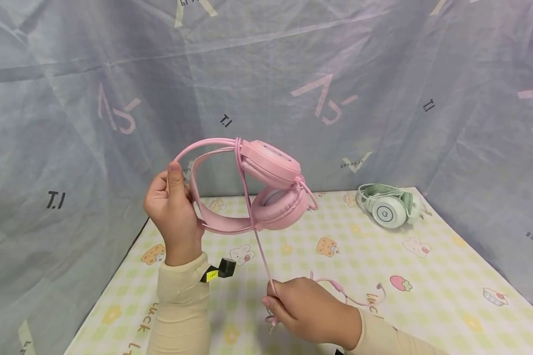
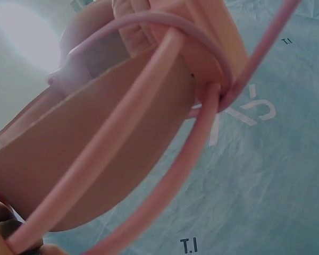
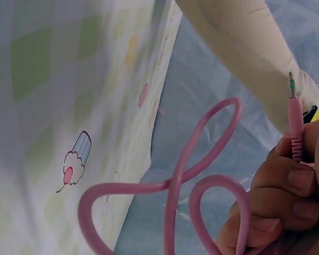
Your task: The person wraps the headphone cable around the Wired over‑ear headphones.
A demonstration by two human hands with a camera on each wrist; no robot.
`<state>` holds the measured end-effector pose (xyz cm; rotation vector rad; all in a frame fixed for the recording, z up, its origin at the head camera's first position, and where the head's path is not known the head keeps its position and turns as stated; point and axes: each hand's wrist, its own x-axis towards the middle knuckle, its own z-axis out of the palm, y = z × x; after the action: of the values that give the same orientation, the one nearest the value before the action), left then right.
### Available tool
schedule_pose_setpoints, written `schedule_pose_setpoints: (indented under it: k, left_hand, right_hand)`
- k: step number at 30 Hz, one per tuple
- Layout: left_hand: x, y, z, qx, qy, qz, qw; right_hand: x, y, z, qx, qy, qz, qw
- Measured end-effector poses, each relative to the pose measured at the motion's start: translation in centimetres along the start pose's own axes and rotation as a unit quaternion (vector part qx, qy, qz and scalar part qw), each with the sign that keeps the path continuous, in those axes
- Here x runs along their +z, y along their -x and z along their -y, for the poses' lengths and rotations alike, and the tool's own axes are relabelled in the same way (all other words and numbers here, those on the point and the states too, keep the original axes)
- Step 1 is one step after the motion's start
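Observation:
Pink over-ear headphones (image 1: 275, 162) hang above the table in my left hand (image 1: 173, 207), whose thumb and fingers grip the headband. The ear cups point right. A pink cable (image 1: 247, 192) loops round the band beside the upper ear cup, as the left wrist view also shows, and crosses in front of the lower side. From there it runs taut down to my right hand (image 1: 315, 308), which holds it in curled fingers. A pink audio plug (image 3: 296, 119) with a metal tip sticks out of that fist. Loose cable loops (image 3: 175, 183) hang beside the fingers.
White-and-green headphones (image 1: 388, 209) with their cable bundled on them lie at the table's back right. A checked, cartoon-printed cloth (image 1: 355, 266) covers the table. A grey-blue printed curtain (image 1: 266, 84) stands behind and at both sides.

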<state>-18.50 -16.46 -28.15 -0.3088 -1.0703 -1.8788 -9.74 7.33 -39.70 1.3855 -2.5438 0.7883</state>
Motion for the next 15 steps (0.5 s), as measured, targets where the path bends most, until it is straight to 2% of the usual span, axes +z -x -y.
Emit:
schedule_pose_setpoints:
  k: [4,8,15]
  left_hand:
    - [0.0,0.0,-0.1,-0.007,0.008,0.000,0.9999]
    - [0.1,0.0,-0.3,-0.003,0.012,-0.009,0.9999]
    - [0.1,0.0,0.1,0.018,-0.022,-0.013,0.9995]
  right_hand:
    - [0.2,0.4,0.2,0.012,-0.011,0.000,0.9999]
    - [0.4,0.8,0.6,0.011,0.023,-0.001,0.9997]
    - [0.3,1.3,1.5,0.020,0.065,0.005,0.9977]
